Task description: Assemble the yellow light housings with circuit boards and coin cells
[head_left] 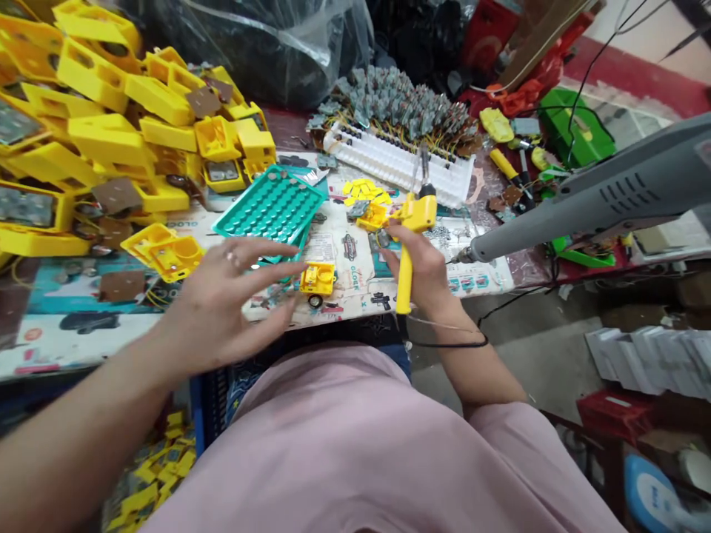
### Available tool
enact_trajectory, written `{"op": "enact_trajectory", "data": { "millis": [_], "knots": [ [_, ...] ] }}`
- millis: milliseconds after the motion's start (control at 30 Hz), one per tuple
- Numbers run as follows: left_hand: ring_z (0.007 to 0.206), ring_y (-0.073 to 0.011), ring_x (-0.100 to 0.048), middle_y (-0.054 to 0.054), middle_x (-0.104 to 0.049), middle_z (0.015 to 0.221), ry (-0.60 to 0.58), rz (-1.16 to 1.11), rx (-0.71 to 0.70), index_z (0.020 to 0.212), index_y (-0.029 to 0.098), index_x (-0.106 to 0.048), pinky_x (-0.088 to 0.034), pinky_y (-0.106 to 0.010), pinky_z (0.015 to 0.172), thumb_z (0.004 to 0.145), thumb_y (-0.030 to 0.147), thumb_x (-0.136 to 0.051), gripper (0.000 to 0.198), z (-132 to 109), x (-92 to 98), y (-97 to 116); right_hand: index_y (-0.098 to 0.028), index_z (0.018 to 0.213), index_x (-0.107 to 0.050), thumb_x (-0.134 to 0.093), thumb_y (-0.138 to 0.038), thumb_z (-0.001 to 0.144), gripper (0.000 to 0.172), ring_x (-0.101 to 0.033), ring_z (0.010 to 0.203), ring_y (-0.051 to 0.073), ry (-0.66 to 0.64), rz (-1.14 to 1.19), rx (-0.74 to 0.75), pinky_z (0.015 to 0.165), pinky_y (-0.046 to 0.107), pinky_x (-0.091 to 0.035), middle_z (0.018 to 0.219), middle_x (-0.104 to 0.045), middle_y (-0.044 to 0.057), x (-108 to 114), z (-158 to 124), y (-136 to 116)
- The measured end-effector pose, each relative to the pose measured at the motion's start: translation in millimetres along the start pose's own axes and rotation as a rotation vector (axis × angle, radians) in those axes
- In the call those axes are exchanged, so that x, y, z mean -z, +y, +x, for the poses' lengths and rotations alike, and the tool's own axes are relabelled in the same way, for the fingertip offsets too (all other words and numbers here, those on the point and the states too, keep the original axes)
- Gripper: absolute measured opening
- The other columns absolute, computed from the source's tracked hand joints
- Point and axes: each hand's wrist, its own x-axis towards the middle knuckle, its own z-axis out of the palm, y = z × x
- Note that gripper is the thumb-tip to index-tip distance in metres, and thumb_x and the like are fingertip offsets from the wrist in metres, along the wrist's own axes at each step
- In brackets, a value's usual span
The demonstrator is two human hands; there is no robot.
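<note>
My right hand point(425, 266) is wrapped round the handle of a yellow soldering gun point(408, 237), whose metal tip points away from me. A thin cord runs from the lower end of its handle. My left hand point(236, 296) hovers over the table edge with its fingers stretched and apart, holding nothing I can see. Just right of its fingertips sits a small yellow plastic housing point(318, 278) with a round dark part at its near side. A teal tray point(272, 203) with rows of pockets lies beyond the left hand. Small yellow pieces point(364, 191) lie beyond the right hand.
Yellow housings point(111, 141) with boards are heaped at left. A white rack point(394, 163) with wired circuit boards point(394, 100) stands at the back. A grey electric screwdriver point(600, 185) juts in from the right. More yellow parts point(158, 474) lie below the table, near a blue crate point(208, 407).
</note>
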Motion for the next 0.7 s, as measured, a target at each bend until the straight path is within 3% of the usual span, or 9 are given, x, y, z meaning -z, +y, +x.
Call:
{"op": "enact_trajectory", "data": {
  "millis": [100, 200, 300, 367, 467, 567, 700],
  "knots": [
    [0.081, -0.0225, -0.064, -0.007, -0.074, 0.094, 0.074, 0.121, -0.092, 0.090, 0.018, -0.073, -0.049, -0.039, 0.072, 0.091, 0.030, -0.059, 0.018, 59, -27.2, -9, -0.019, 0.122, -0.059, -0.055, -0.025, 0.095, 0.028, -0.071, 0.095, 0.023, -0.046, -0.103, -0.051, 0.078, 0.036, -0.061, 0.109, -0.072, 0.011, -6, -3, 25],
    [0.093, -0.0280, -0.065, -0.009, -0.074, 0.090, -0.189, 0.230, 0.014, 0.085, 0.017, -0.075, -0.047, -0.040, 0.077, 0.085, 0.027, -0.062, 0.016, 117, -70.1, -13, -0.018, 0.124, -0.059, -0.055, -0.028, 0.095, 0.031, -0.068, 0.094, 0.026, -0.108, -0.150, -0.152, 0.077, 0.039, -0.060, 0.104, -0.070, 0.012, -14, -3, 33],
    [0.110, -0.0340, -0.061, -0.013, -0.073, 0.101, -0.416, 0.278, 0.116, 0.097, 0.013, -0.074, -0.047, -0.044, 0.087, 0.082, 0.030, -0.062, 0.025, 152, -101.0, -6, -0.017, 0.130, -0.057, -0.055, -0.030, 0.095, 0.037, -0.067, 0.094, 0.027, -0.218, -0.176, -0.284, 0.078, 0.041, -0.059, 0.102, -0.069, 0.013, -17, -3, 31],
    [0.116, -0.0343, -0.058, -0.014, -0.071, 0.107, -0.506, 0.277, 0.132, 0.104, 0.011, -0.072, -0.045, -0.044, 0.092, 0.085, 0.028, -0.057, 0.029, 161, -109.0, 0, -0.018, 0.132, -0.056, -0.054, -0.028, 0.095, 0.038, -0.067, 0.093, 0.027, -0.275, -0.170, -0.349, 0.080, 0.041, -0.058, 0.103, -0.069, 0.013, -17, -2, 28],
    [0.119, -0.0329, -0.057, -0.013, -0.071, 0.108, -0.554, 0.268, 0.127, 0.101, 0.013, -0.072, -0.043, -0.044, 0.096, 0.088, 0.024, -0.051, 0.027, 159, -105.8, 3, -0.020, 0.132, -0.054, -0.052, -0.026, 0.096, 0.037, -0.067, 0.100, 0.027, -0.274, -0.105, -0.370, 0.086, 0.042, -0.058, 0.111, -0.069, 0.013, -12, -4, 26],
    [0.117, -0.0300, -0.058, -0.010, -0.072, 0.108, -0.548, 0.200, 0.155, 0.099, 0.015, -0.072, -0.043, -0.043, 0.098, 0.091, 0.024, -0.047, 0.027, 148, -91.5, -1, -0.020, 0.131, -0.053, -0.054, -0.028, 0.094, 0.038, -0.067, 0.109, 0.028, -0.219, 0.005, -0.333, 0.092, 0.043, -0.058, 0.120, -0.067, 0.013, -3, -9, 22],
    [0.102, -0.0225, -0.064, -0.006, -0.073, 0.101, -0.512, 0.045, 0.289, 0.103, 0.018, -0.070, -0.047, -0.035, 0.090, 0.091, 0.028, -0.047, 0.028, 126, -68.2, -5, -0.021, 0.130, -0.052, -0.060, -0.031, 0.092, 0.040, -0.070, 0.106, 0.027, -0.171, 0.098, -0.280, 0.087, 0.040, -0.061, 0.120, -0.069, 0.012, 10, -19, 14]
  ]
}}
